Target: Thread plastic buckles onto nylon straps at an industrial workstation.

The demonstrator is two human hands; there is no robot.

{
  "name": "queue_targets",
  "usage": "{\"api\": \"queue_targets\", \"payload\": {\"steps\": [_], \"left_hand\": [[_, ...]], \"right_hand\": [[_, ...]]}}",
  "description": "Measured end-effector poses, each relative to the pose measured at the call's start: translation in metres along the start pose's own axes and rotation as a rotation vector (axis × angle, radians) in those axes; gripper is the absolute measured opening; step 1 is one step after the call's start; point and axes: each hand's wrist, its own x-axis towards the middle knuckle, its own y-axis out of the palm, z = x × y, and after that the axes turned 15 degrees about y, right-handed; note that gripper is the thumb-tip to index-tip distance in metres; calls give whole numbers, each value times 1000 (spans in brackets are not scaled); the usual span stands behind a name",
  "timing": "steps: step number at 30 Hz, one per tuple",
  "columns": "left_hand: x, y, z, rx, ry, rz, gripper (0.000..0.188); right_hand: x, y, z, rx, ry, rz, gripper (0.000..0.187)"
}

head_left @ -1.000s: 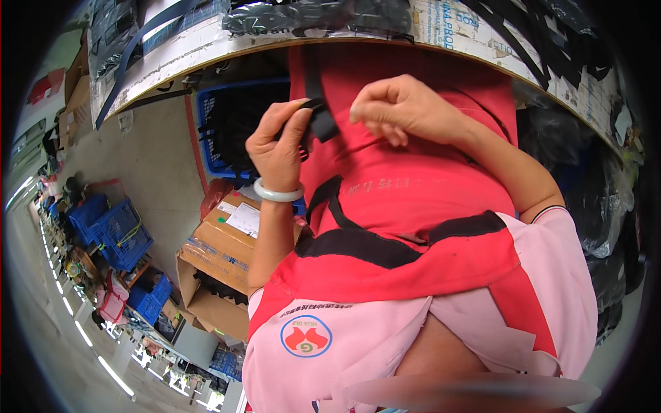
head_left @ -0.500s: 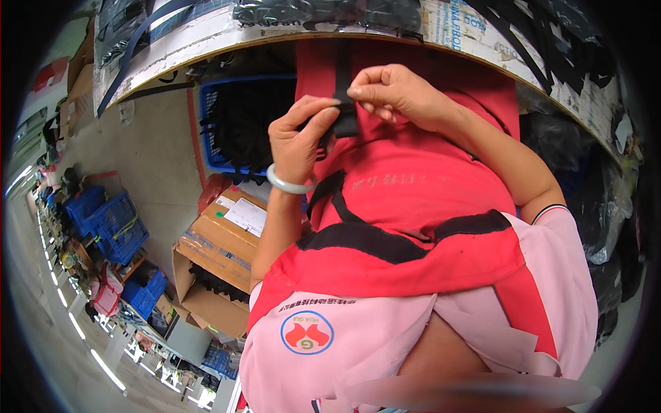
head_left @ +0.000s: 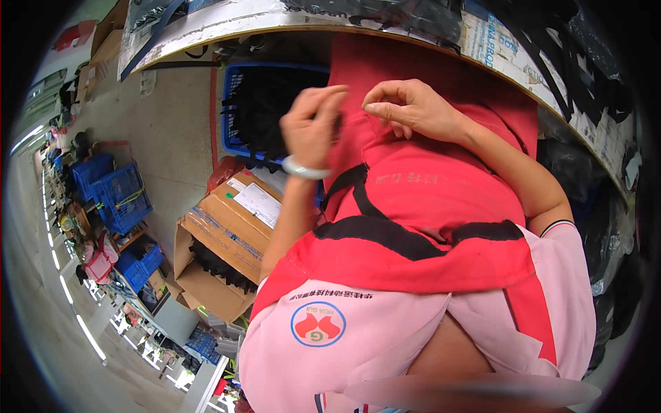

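Hands: two bare, one left hand [head_left: 313, 127], one right hand [head_left: 416, 110]. White bracelet [head_left: 306, 170]: one, on the left wrist. Red apron [head_left: 441, 158]: one, beneath both hands. Counter [head_left: 196, 43]: one, beyond both hands. Black straps [head_left: 551, 69] on it, beyond and right of the right hand: several, overlapping, no sure count. Near blue crate [head_left: 233, 142]: one, just left of the left hand; black pieces [head_left: 265, 107] inside, too heaped to count. Open cardboard box [head_left: 227, 217]: one, nearer the body than the left hand; white sheet [head_left: 258, 204] on top, at least one. Farther blue crates [head_left: 122, 197], well left of the left hand: at least four.
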Motion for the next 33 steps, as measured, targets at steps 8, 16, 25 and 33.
{"api": "queue_targets", "payload": {"steps": [8,16,25,33], "left_hand": [[14,59,8,-612,-429,75,36],[21,52,-2,-194,-284,396,29],[31,87,4,-37,-33,677,19],[47,98,15,-664,-661,602,22]], "right_hand": [[-16,-29,-13,171,139,-100,18],[-39,-66,-1,21,120,-99,16],[-52,-86,-13,-293,-36,-97,19],[-74,-190,2,-972,-548,-1262,37]]}}
